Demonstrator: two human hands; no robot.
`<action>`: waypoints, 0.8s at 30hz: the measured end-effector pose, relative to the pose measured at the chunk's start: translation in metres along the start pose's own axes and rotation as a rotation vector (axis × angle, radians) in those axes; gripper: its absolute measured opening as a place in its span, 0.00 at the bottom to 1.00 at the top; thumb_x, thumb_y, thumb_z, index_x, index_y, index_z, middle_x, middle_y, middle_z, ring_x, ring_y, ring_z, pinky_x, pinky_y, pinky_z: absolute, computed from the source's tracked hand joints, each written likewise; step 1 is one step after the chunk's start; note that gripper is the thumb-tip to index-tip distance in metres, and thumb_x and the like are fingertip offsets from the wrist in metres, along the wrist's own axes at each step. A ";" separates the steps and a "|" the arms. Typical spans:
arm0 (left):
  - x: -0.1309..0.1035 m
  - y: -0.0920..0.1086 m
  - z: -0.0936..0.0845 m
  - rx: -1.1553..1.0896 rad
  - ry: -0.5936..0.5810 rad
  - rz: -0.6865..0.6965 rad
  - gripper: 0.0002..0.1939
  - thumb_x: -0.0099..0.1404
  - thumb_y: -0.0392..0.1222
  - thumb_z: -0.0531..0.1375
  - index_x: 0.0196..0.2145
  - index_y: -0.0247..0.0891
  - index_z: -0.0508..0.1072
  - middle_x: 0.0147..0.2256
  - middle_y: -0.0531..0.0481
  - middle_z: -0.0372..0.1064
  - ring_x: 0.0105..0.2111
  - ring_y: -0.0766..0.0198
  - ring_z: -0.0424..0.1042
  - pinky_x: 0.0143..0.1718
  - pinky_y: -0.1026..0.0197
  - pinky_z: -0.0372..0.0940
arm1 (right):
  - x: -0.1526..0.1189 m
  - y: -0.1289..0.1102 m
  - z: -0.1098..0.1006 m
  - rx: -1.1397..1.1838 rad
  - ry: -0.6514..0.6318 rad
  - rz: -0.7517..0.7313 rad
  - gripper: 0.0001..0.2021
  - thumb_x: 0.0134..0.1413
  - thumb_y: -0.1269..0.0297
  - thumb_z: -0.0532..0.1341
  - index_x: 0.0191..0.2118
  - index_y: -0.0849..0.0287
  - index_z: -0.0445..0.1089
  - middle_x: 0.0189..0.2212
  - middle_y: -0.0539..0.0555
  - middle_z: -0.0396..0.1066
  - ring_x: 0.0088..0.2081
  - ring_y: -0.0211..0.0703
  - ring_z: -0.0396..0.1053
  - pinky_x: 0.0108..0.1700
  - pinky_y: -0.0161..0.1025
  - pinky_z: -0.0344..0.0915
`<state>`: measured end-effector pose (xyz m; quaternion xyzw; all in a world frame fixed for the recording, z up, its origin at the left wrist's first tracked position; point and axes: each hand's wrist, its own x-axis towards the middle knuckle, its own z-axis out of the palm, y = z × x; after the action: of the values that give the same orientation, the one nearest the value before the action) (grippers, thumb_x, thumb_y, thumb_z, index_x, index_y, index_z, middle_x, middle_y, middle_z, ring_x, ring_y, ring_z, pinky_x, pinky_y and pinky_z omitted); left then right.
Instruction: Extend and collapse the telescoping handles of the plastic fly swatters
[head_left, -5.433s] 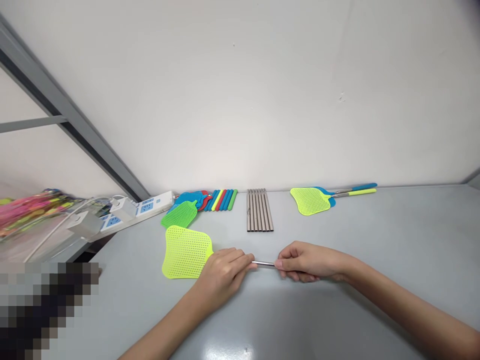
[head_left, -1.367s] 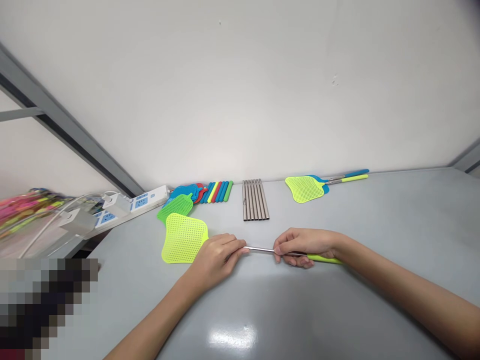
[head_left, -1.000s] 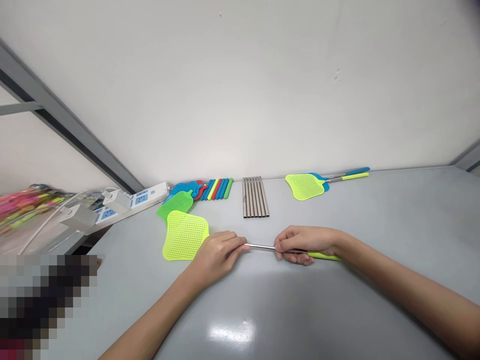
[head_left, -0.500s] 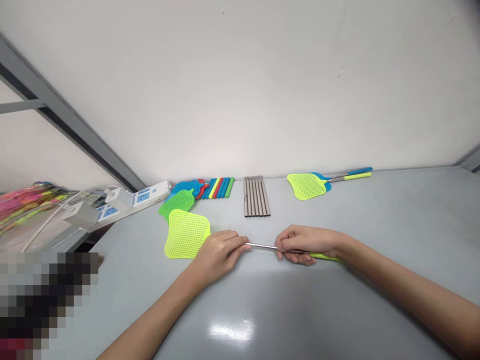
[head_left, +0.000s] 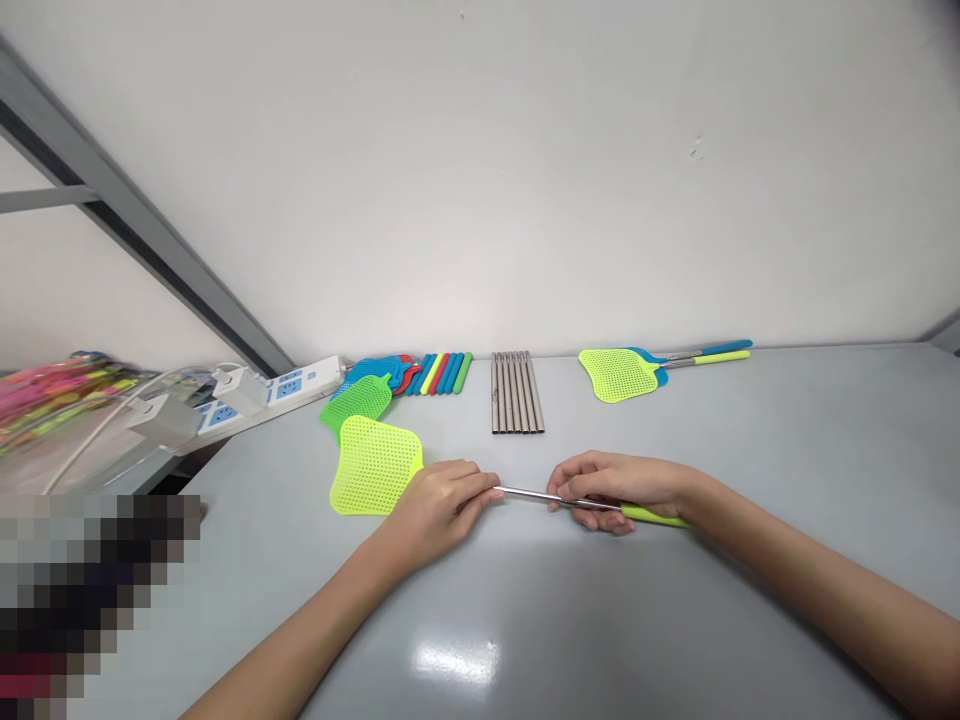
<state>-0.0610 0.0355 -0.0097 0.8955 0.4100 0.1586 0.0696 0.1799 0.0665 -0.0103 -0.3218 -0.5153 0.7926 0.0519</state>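
Observation:
A yellow-green fly swatter (head_left: pixel 379 466) lies across the front of me, its mesh head at the left. My left hand (head_left: pixel 444 505) is closed around its neck, just right of the mesh. A thin metal rod (head_left: pixel 527 493) runs from there to my right hand (head_left: pixel 604 482), whose fingers are wrapped on the thicker part of the shaft. Past those fingers the yellow-green handle (head_left: pixel 652 516) extends right, partly hidden under my right wrist.
Behind are loose mesh heads, among them a green one (head_left: pixel 361 403), several coloured grips (head_left: pixel 442 374) and a row of metal tubes (head_left: pixel 516 393). Two fly swatters (head_left: pixel 621 375) lie back right. A power strip (head_left: pixel 292 388) with plugged-in adapters sits left, near colourful bagged items (head_left: pixel 52 400).
My right-hand fingers have loosened a little and shifted slightly on the shaft, and more of it shows beside the handle. My left hand keeps its grip. The camera view has shifted slightly.

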 end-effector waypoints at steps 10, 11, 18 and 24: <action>-0.001 0.000 0.002 0.014 0.043 0.026 0.12 0.64 0.41 0.47 0.36 0.37 0.69 0.27 0.50 0.65 0.28 0.67 0.63 0.29 0.65 0.58 | 0.000 0.000 -0.003 -0.010 0.007 0.024 0.09 0.49 0.63 0.55 0.32 0.64 0.66 0.17 0.47 0.62 0.13 0.27 0.54 0.14 0.27 0.50; -0.001 0.000 0.002 0.015 0.045 0.028 0.12 0.64 0.41 0.47 0.36 0.37 0.69 0.27 0.50 0.65 0.28 0.66 0.63 0.29 0.65 0.58 | -0.001 0.000 -0.003 -0.011 0.004 0.024 0.09 0.49 0.63 0.55 0.32 0.64 0.66 0.18 0.47 0.62 0.14 0.27 0.54 0.14 0.27 0.50; 0.000 -0.002 0.002 0.027 0.047 0.028 0.12 0.64 0.41 0.47 0.36 0.38 0.69 0.27 0.50 0.65 0.28 0.66 0.63 0.29 0.64 0.57 | -0.001 0.000 -0.004 -0.028 0.028 0.017 0.09 0.49 0.63 0.56 0.31 0.64 0.67 0.18 0.47 0.62 0.14 0.27 0.54 0.14 0.27 0.51; 0.000 -0.003 0.003 0.028 0.046 0.018 0.11 0.64 0.40 0.48 0.36 0.38 0.68 0.28 0.50 0.65 0.29 0.66 0.61 0.31 0.62 0.56 | -0.001 0.001 -0.004 -0.009 0.012 0.010 0.08 0.49 0.64 0.55 0.31 0.64 0.67 0.18 0.48 0.63 0.14 0.27 0.54 0.14 0.26 0.51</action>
<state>-0.0623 0.0371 -0.0130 0.8962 0.4055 0.1741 0.0459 0.1828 0.0691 -0.0118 -0.3296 -0.5170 0.7884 0.0494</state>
